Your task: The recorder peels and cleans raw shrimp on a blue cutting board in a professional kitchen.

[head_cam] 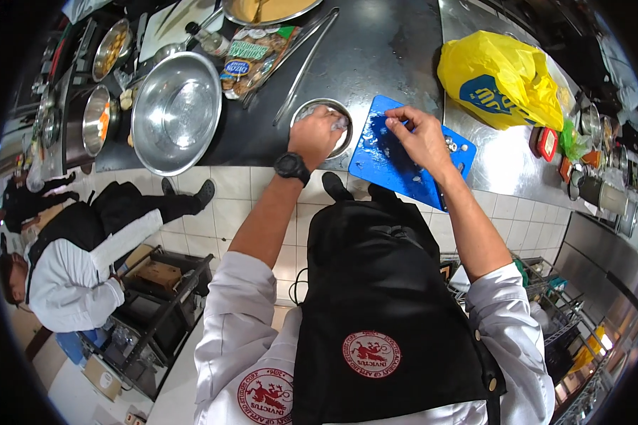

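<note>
My left hand (316, 135), with a black watch (291, 167) on its wrist, reaches into a small round metal bowl (344, 144). Its fingers close on a pale greyish, glossy piece of food (340, 123). To its right, my right hand (417, 133) hovers over a blue cutting board (369, 159). Thumb and fingertips are bent close together there; whether something small sits between them cannot be made out. The board is wet, with small pale scraps on it. A few small whitish round pieces (452, 144) lie near its right end, partly behind my right hand.
A large metal basin (176, 114) stands left, beside a plastic bag of mushrooms (250, 64) and metal tongs (305, 66). A yellow plastic bag (500, 79) sits right, near a red-lidded container (547, 144). A person (74, 281) is at the left, near a black rack (154, 308).
</note>
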Demonstrator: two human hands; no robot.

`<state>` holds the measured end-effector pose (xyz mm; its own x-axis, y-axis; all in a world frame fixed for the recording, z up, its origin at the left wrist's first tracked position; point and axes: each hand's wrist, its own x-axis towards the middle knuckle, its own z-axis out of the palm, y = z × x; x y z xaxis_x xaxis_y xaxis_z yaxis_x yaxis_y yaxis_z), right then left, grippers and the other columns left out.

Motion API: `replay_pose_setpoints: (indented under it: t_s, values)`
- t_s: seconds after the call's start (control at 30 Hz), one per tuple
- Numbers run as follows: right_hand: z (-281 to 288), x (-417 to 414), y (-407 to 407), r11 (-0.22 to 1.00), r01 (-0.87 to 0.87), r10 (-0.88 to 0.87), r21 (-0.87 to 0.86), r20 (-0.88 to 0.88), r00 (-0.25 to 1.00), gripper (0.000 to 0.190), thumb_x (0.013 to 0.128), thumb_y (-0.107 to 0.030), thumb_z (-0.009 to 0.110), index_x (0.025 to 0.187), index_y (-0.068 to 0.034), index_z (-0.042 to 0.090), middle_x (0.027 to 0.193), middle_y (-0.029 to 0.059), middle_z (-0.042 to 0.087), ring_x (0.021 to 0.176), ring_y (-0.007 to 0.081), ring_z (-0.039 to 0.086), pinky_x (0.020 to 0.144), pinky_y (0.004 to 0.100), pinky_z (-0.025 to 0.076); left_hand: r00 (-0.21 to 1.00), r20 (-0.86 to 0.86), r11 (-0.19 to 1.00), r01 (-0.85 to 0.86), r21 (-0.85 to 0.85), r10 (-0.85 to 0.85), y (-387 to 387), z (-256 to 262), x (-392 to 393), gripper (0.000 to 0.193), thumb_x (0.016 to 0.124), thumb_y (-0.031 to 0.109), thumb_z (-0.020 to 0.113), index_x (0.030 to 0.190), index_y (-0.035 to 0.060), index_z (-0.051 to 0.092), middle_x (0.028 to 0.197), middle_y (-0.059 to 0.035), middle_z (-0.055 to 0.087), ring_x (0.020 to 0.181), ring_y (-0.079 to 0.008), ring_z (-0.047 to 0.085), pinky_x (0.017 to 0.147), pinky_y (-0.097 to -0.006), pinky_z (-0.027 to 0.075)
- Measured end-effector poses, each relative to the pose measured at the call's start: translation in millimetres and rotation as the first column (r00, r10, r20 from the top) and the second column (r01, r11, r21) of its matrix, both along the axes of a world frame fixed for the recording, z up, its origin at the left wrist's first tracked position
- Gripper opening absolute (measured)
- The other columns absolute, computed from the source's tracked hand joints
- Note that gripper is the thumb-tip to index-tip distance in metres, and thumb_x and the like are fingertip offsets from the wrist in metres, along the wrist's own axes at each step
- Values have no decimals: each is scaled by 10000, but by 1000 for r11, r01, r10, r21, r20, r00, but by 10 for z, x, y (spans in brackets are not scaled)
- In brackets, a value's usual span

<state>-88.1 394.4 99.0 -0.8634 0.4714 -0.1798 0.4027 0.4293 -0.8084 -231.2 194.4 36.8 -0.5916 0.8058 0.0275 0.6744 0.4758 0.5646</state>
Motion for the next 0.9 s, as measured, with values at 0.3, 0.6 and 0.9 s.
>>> replay_pose_setpoints:
  t_s: [0.3, 0.6, 0.9]
  values:
    - [120, -88, -289, 992, -72, 76, -106, 41, 996, 233, 900, -198, 719, 1078, -50, 746, 874, 118, 741, 720, 211, 668, 722, 339, 545, 991, 75, 966, -126, 227, 111, -136, 379, 49, 250, 825, 135, 782, 1055, 38, 758, 996, -80, 713, 923, -233, 701, 795, -321, 547]
    - [-93, -545, -548, 940, -185, 156, -287, -120, 980, 337, 859, -181, 770, 1169, -57, 723, 834, 85, 699, 702, 141, 601, 700, 305, 513, 735, 670, 907, -344, 242, 100, -319, 415, -51, 236, 929, 157, 716, 1079, -24, 721, 893, -71, 751, 762, -77, 652, 674, -276, 524]
    - [-114, -526, -558, 965, -171, 149, -196, -123, 981, 234, 834, -137, 773, 1045, -53, 719, 782, 63, 649, 677, 134, 585, 647, 313, 488, 728, 680, 940, -285, 190, 84, -379, 374, -85, 320, 981, 224, 687, 1137, -55, 683, 820, -46, 705, 709, -39, 582, 631, -234, 490]
